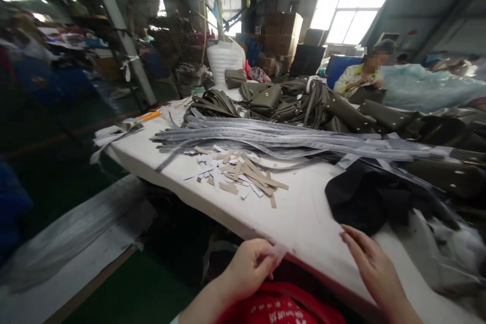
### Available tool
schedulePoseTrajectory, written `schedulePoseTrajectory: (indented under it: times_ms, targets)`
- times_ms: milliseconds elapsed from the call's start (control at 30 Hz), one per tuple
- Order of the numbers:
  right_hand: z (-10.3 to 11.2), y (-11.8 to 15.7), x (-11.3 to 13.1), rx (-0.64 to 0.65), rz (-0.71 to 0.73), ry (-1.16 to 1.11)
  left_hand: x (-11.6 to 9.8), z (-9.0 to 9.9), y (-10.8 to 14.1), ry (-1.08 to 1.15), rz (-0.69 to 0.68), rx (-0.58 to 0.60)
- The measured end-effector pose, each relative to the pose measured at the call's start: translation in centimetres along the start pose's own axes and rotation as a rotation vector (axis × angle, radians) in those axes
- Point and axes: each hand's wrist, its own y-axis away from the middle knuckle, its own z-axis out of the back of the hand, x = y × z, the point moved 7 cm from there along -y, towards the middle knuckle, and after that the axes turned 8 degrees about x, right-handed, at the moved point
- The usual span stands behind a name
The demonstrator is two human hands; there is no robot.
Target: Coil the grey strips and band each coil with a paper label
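My left hand (251, 265) is at the table's front edge, its thumb and fingers pinched together on a small pale, thin piece (280, 252), perhaps paper or film. To the right, my right hand (369, 259) hovers at the white tabletop (304, 217), fingers stretched out and nothing visible in them. Just beyond it lies a crumpled black cloth (357, 195). A loose pile of short beige and white strips (237, 172) is spread on the table ahead of my left hand. Behind the pile runs a long bundle of grey, shiny strips (266, 134).
Olive-brown bags and straps (268, 98) are heaped along the table's far side. An orange-handled tool (150, 115) lies at the left end. Across the table sits a co-worker (353, 78). Clear plastic wrap (451, 258) lies at right; a slanted post (121, 30) stands at left.
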Motion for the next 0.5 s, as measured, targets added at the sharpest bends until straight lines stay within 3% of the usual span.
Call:
schedulePoseTrajectory:
  times_ms: [67, 100, 200, 333, 500]
  targets:
    - [-4.3, 0.5, 5.3, 0.346, 0.037, -0.378, -0.3, 0.0, 0.6, -0.019, 0.016, 0.013]
    - [-5.9, 1.0, 7.9, 0.461, 0.057, -0.504, -0.3, 0.0, 0.9, -0.030, 0.021, 0.014]
    - [-9.3, 2.0, 12.9, 0.673, 0.062, -0.655, -0.3, 0.6, 1.9, -0.060, 0.027, -0.022]
    - [-11.4, 1.8, 14.2, 0.757, 0.046, -0.651, 0.5, 1.0, 3.0, 0.028, 0.088, -0.063]
    - [-11.7, 1.4, 13.9, 0.649, 0.062, -0.694, 1.4, 0.9, 3.8, 0.302, 0.132, -0.078]
